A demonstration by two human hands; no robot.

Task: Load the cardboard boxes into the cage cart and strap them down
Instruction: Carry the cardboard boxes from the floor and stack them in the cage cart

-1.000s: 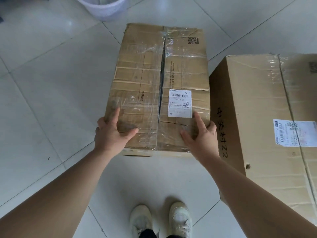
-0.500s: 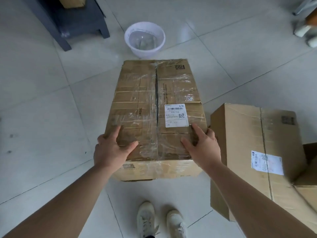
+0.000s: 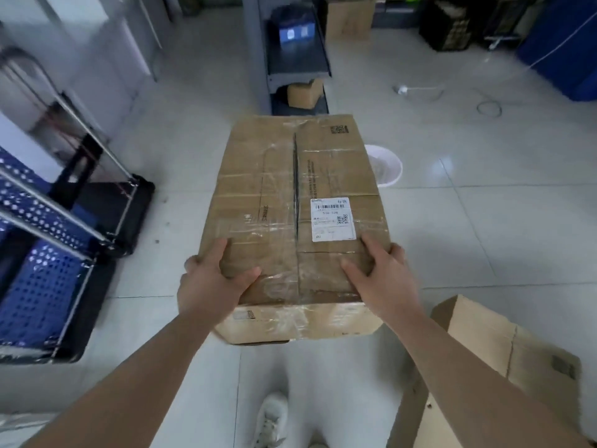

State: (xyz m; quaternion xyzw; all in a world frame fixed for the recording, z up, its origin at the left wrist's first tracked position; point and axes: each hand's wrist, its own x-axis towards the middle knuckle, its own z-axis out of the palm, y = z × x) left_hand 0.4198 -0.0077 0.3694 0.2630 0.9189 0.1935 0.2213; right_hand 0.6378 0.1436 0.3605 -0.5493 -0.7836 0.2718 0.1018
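A taped cardboard box (image 3: 274,195) with a white shipping label hangs in the air in front of me, lifted off the floor. My left hand (image 3: 210,282) grips its near left corner, thumb on top. My right hand (image 3: 384,279) grips the near right corner the same way. At the left edge stands the cage cart (image 3: 48,253), with blue perforated panels, metal bars and a black base. A second cardboard box (image 3: 504,354) sits on the floor at the lower right, partly behind my right forearm.
A white plastic bin (image 3: 386,168) stands on the tiled floor just behind the carried box. A grey shelf unit (image 3: 290,59) with a small box is straight ahead. More boxes, dark crates and a blue cover line the back right. A cable lies on the floor.
The box has come up off the floor in both hands, and my view has risen and swung left, bringing the cage cart and the far shelf into sight.
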